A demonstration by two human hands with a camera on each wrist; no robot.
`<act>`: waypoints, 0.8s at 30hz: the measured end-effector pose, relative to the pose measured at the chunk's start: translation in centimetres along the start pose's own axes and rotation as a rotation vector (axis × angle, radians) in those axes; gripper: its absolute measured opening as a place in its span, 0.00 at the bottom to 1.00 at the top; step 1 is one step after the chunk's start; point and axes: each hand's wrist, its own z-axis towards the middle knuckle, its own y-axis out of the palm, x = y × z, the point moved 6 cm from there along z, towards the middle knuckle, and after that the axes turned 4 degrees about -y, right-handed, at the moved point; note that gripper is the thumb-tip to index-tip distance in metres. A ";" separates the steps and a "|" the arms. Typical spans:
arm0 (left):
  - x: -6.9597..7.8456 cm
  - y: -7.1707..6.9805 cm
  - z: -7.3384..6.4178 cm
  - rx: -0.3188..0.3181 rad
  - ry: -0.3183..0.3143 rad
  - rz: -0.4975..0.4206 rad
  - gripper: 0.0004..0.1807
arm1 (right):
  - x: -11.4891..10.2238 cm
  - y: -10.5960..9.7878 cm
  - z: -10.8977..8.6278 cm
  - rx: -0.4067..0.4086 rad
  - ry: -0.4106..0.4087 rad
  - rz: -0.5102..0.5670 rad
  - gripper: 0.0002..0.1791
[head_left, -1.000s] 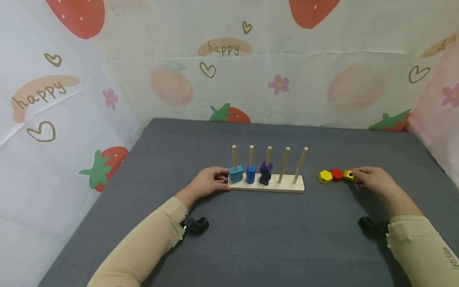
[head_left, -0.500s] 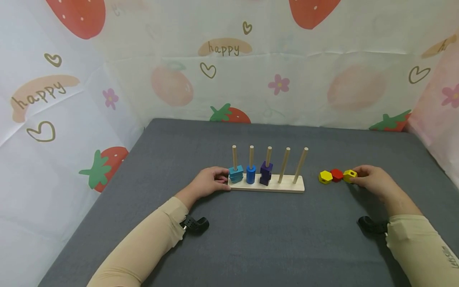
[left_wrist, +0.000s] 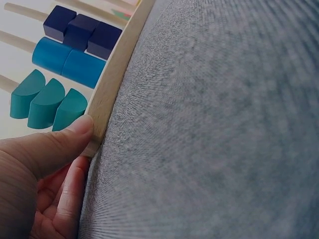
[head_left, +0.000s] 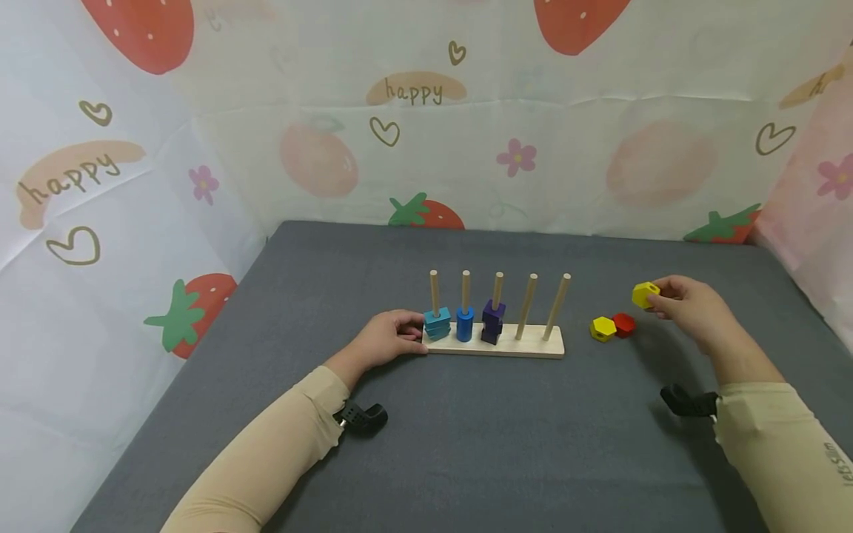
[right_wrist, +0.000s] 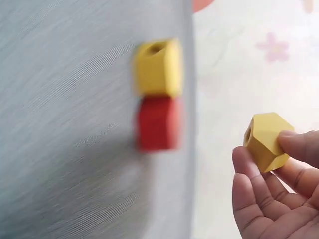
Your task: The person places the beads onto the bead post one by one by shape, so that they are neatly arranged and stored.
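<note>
My right hand (head_left: 693, 309) pinches a yellow hexagonal bead (head_left: 644, 295), raised above the table; in the right wrist view a hole shows in the side of the held bead (right_wrist: 269, 139). Below and to the left lie a second yellow hexagonal bead (head_left: 603, 329) and a red bead (head_left: 624, 325), side by side. My left hand (head_left: 386, 339) grips the left end of a wooden peg stand (head_left: 493, 351), its thumb (left_wrist: 75, 130) on the base's corner. Teal half-round blocks (left_wrist: 45, 103), blue cylinders (head_left: 464, 326) and dark purple blocks (head_left: 492, 323) sit on the left three pegs.
Two bare pegs (head_left: 557, 307) rise at the stand's right end. A grey cloth (head_left: 500, 437) covers the table. White printed fabric (head_left: 426, 163) hangs behind and at the sides. Black camera mounts (head_left: 363, 418) are strapped to both wrists.
My right hand has lifted the right-hand yellow bead off the table, away from the red one. The left hand and the stand have stayed in place.
</note>
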 end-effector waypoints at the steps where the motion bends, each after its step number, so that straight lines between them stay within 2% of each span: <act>1: 0.0 0.0 0.0 -0.001 -0.001 -0.002 0.30 | -0.7 -0.2 0.0 0.011 -0.010 -0.003 0.30; 7: 0.1 0.0 -0.1 -0.003 0.011 -0.004 0.30 | -4.6 -1.0 0.1 0.053 -0.085 -0.006 0.31; 13: 0.1 -0.1 -0.1 -0.001 0.012 -0.005 0.29 | -8.7 -0.9 -0.1 0.064 -0.170 0.012 0.31; 19: 0.1 0.0 -0.1 -0.002 0.001 -0.005 0.29 | -12.0 0.0 -0.2 0.043 -0.268 0.046 0.27; 24: 0.0 0.0 0.0 0.000 0.001 -0.009 0.29 | -13.8 1.4 0.0 0.007 -0.335 0.051 0.22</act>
